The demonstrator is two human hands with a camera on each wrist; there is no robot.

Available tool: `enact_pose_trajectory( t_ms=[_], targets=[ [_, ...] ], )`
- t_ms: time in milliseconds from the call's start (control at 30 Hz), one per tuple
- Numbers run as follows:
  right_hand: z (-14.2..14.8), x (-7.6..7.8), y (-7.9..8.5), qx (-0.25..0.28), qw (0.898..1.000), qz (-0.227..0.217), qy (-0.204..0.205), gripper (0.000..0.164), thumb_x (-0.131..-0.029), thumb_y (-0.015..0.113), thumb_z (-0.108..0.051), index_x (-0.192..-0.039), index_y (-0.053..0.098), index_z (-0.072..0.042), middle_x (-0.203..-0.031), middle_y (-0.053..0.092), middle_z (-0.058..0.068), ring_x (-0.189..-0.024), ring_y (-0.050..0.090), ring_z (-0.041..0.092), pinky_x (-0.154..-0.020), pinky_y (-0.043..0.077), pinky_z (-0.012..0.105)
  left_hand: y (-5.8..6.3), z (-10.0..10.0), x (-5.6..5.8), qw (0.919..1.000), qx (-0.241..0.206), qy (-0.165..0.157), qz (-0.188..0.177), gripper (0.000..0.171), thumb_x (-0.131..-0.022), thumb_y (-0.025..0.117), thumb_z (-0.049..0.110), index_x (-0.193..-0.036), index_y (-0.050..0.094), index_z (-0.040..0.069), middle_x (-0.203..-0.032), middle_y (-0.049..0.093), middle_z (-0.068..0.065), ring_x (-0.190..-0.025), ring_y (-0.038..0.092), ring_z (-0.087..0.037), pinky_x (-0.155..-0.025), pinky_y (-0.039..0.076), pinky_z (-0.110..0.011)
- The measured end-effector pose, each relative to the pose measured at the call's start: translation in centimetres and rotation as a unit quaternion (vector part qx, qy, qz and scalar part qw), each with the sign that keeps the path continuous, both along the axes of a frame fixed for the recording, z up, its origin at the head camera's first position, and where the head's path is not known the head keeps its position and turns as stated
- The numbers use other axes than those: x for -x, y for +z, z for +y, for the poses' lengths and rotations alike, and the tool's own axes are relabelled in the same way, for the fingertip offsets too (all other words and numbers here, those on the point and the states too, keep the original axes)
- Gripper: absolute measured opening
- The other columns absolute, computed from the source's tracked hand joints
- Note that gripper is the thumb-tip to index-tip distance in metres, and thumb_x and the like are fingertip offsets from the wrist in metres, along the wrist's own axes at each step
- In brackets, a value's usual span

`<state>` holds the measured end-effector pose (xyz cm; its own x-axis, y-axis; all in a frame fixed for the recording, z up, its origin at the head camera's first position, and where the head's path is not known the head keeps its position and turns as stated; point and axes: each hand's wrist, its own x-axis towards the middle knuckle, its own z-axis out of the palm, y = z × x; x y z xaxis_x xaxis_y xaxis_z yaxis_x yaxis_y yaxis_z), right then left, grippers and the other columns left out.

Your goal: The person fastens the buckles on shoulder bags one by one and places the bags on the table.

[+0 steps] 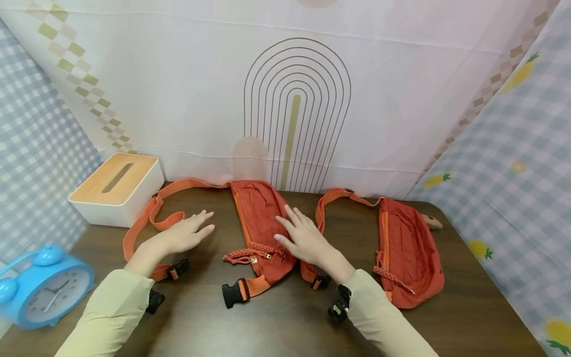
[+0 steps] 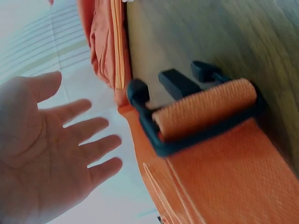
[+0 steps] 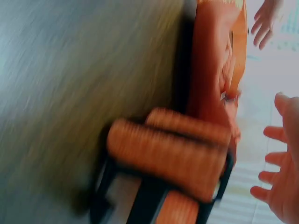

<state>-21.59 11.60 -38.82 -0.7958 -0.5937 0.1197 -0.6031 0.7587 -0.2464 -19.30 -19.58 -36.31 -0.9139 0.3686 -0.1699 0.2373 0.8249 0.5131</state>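
Two rust-red waist bags lie on the table: one in the middle [image 1: 263,213], the other to its right [image 1: 410,253]. My left hand [image 1: 185,234] is over the middle bag's orange strap [image 1: 136,233], fingers spread and holding nothing. In the left wrist view, a black prong buckle [image 2: 205,128] on an orange strap lies close to the camera, apart from the palm. My right hand [image 1: 308,235], also with fingers spread, overlaps the middle bag's right edge in the head view. A blurred black buckle [image 3: 154,200] with orange webbing [image 3: 168,156] fills the front of the right wrist view.
At the back left stands a white tissue box [image 1: 147,183] with a wooden lid. A blue alarm clock [image 1: 55,290] stands at the front left. Behind the right bag lies a small tan object [image 1: 431,221]. Patterned cloth [image 1: 200,99] hangs along the back and both sides.
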Motion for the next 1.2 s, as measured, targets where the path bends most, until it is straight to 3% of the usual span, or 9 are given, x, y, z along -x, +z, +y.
enact_pose_trajectory(
  t_ms=[67, 200, 367, 467, 600, 767, 867, 1000, 1200],
  targets=[
    [-0.8, -0.3, 0.0, 0.0, 0.999, 0.004, 0.034, 0.052, -0.096, 0.04, -0.042, -0.137, 0.041, -0.011, -0.15, 0.022, 0.016, -0.137, 0.022, 0.036, -0.106, 0.024, 0.053, 0.0, -0.5, -0.1, 0.9997, -0.008, -0.006, -0.023, 0.067, -0.097, 0.03, 0.049, -0.143, 0.024, 0.001, -0.147, 0.016, -0.03, -0.133, 0.017, -0.049, -0.105, 0.018, -0.06],
    [-2.4, -1.0, 0.1, -0.002, 0.994, 0.024, 0.103, 0.046, -0.095, 0.044, -0.039, -0.131, 0.049, -0.01, -0.144, 0.034, 0.016, -0.132, 0.034, 0.03, -0.105, 0.03, 0.048, 0.2, -1.7, -0.6, 0.9981, 0.001, -0.018, -0.059, 0.067, -0.095, 0.037, 0.048, -0.141, 0.028, 0.0, -0.142, 0.029, -0.03, -0.128, 0.031, -0.046, -0.099, 0.029, -0.058],
    [-4.1, -2.3, 0.0, -0.005, 0.985, 0.044, 0.168, 0.037, -0.093, 0.05, -0.039, -0.119, 0.058, -0.013, -0.122, 0.054, 0.006, -0.111, 0.051, 0.018, -0.093, 0.041, 0.035, 0.7, -3.5, -1.6, 0.9918, 0.011, -0.066, -0.109, 0.07, -0.088, 0.054, 0.045, -0.136, 0.035, -0.002, -0.133, 0.045, -0.027, -0.121, 0.044, -0.042, -0.095, 0.037, -0.054],
    [-5.1, -2.9, -0.2, -0.013, 0.979, 0.02, 0.201, 0.037, -0.091, 0.051, -0.041, -0.116, 0.06, -0.016, -0.111, 0.057, -0.001, -0.1, 0.054, 0.012, -0.087, 0.043, 0.028, 0.9, -4.3, -2.1, 0.9864, -0.005, -0.086, -0.14, 0.069, -0.083, 0.064, 0.04, -0.132, 0.04, -0.002, -0.126, 0.053, -0.023, -0.117, 0.049, -0.039, -0.093, 0.04, -0.051],
    [-5.9, -3.5, -0.4, -0.024, 0.97, -0.024, 0.241, 0.044, -0.087, 0.056, -0.046, -0.119, 0.058, -0.016, -0.109, 0.059, -0.003, -0.099, 0.055, 0.007, -0.088, 0.043, 0.022, 0.8, -5.0, -2.2, 0.9808, -0.025, -0.093, -0.17, 0.06, -0.077, 0.072, 0.031, -0.122, 0.048, 0.001, -0.114, 0.06, -0.013, -0.106, 0.057, -0.033, -0.089, 0.045, -0.046],
    [-6.3, -4.1, -0.7, -0.05, 0.958, -0.032, 0.28, 0.054, -0.079, 0.064, -0.049, -0.121, 0.056, -0.015, -0.111, 0.058, -0.003, -0.099, 0.056, 0.005, -0.088, 0.043, 0.019, 0.4, -5.2, -2.1, 0.9784, -0.044, -0.104, -0.173, 0.045, -0.074, 0.075, 0.022, -0.108, 0.052, 0.003, -0.101, 0.06, -0.005, -0.092, 0.058, -0.02, -0.081, 0.047, -0.036],
    [-6.5, -4.4, -1.0, -0.067, 0.954, -0.028, 0.29, 0.051, -0.079, 0.066, -0.047, -0.118, 0.056, -0.016, -0.11, 0.058, -0.004, -0.1, 0.056, 0.004, -0.089, 0.042, 0.018, 0.2, -5.3, -2.1, 0.9795, -0.045, -0.097, -0.171, 0.038, -0.074, 0.075, 0.016, -0.101, 0.053, 0.004, -0.093, 0.058, -0.004, -0.086, 0.056, -0.015, -0.075, 0.046, -0.028],
    [-6.9, -4.7, -1.3, -0.088, 0.952, -0.029, 0.291, 0.041, -0.081, 0.066, -0.04, -0.114, 0.057, -0.018, -0.109, 0.058, -0.005, -0.096, 0.055, 0.001, -0.087, 0.043, 0.017, -0.1, -5.7, -2.2, 0.9817, -0.034, -0.09, -0.164, 0.028, -0.076, 0.073, 0.013, -0.095, 0.053, 0.005, -0.087, 0.056, -0.002, -0.08, 0.054, -0.011, -0.07, 0.044, -0.024],
    [-7.0, -5.0, -1.5, -0.104, 0.956, -0.047, 0.272, 0.039, -0.083, 0.066, -0.035, -0.115, 0.057, -0.017, -0.109, 0.059, -0.006, -0.09, 0.054, -0.001, -0.08, 0.044, 0.014, -0.7, -5.9, -2.0, 0.9851, -0.03, -0.112, -0.127, 0.017, -0.082, 0.066, 0.016, -0.089, 0.053, 0.008, -0.084, 0.059, 0.003, -0.077, 0.05, -0.005, -0.068, 0.043, -0.021]
  ],
)
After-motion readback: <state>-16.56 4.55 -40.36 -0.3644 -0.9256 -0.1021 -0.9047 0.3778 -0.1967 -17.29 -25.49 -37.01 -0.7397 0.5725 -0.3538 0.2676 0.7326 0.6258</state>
